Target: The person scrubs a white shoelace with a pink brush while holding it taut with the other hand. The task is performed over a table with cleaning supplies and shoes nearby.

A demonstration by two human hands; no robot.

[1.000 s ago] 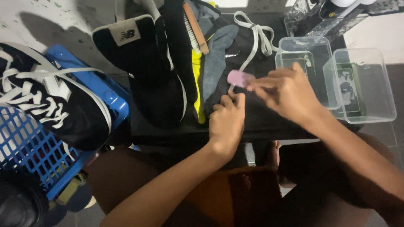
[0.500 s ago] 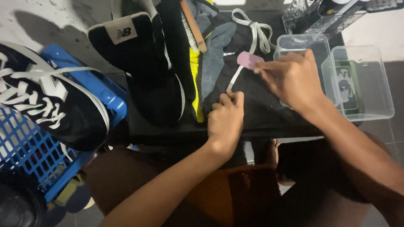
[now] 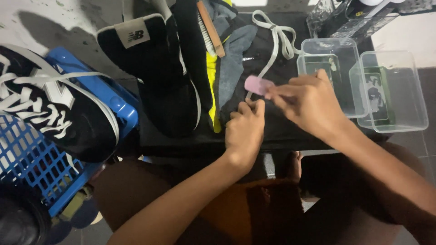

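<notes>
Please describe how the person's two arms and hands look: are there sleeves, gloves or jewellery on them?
Both forearms are bare to the frame edge, with no sleeve showing. The left hand and right hand wear no gloves; no ring, watch or bracelet is visible.

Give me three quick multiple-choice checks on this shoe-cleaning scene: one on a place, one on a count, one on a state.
1. Where does the laced black shoe lie?
A. On the blue basket
B. Inside a clear tub
C. On the person's lap

2. How many clear plastic tubs stand at the right?
A. One
B. Two
C. Four

3. What is the right hand doing?
A. Resting flat and empty
B. Holding a wooden brush
C. Holding a small pink brush

Answers:
1 A, the shoe rests on the basket's rim at the left.
2 B, two tubs sit side by side.
3 C, the fingers pinch the pink brush over the white lace, whose near end the left hand pins down.
</notes>
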